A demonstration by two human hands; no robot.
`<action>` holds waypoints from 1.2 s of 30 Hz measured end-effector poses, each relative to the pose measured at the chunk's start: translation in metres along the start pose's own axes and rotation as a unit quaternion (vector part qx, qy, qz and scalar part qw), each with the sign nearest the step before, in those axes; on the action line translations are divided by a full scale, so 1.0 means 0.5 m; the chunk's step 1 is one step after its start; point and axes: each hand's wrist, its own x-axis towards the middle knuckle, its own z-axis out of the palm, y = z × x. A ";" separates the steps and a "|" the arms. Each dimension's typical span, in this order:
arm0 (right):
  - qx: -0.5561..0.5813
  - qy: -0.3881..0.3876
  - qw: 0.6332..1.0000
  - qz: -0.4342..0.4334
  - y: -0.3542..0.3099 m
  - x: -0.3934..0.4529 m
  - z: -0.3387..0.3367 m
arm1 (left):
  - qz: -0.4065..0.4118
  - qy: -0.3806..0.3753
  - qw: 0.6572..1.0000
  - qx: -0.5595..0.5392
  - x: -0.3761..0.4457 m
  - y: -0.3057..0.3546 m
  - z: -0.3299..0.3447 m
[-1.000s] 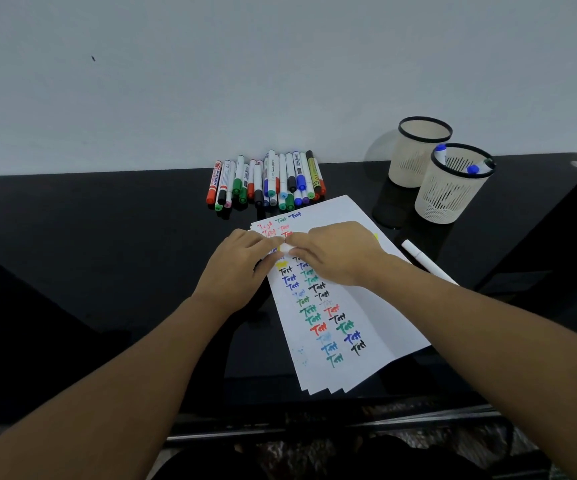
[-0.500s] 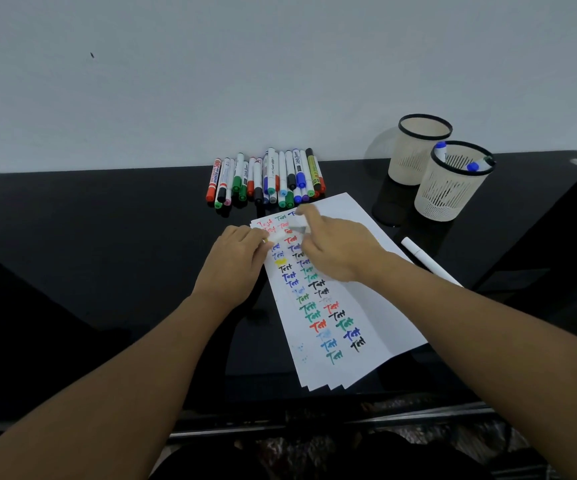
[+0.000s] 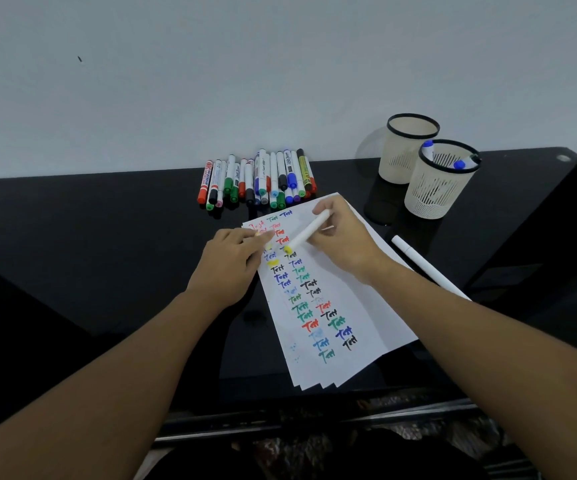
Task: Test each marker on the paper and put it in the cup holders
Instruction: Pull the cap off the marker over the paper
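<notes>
right hand (image 3: 340, 242), at frame centre, gripped a white yellow-tipped marker (image 3: 306, 233), its tip touching the paper (image 3: 353, 299) beside the rows of "test" words. a second earlier both hands had met over the marker; now they were apart, the cap apparently off and pinched in the left hand (image 3: 231, 263), which rested on the sheet's left edge. judging by this, testing had begun. untested markers (image 3: 259, 180) lay above, near the sheet; two cup holders (image 3: 436, 188) stood upper right, the nearer holding blue-capped markers.
</notes>
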 end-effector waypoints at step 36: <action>0.023 0.058 0.998 0.002 0.012 0.064 0.055 | -0.051 0.045 0.997 -0.022 0.044 -0.005 0.012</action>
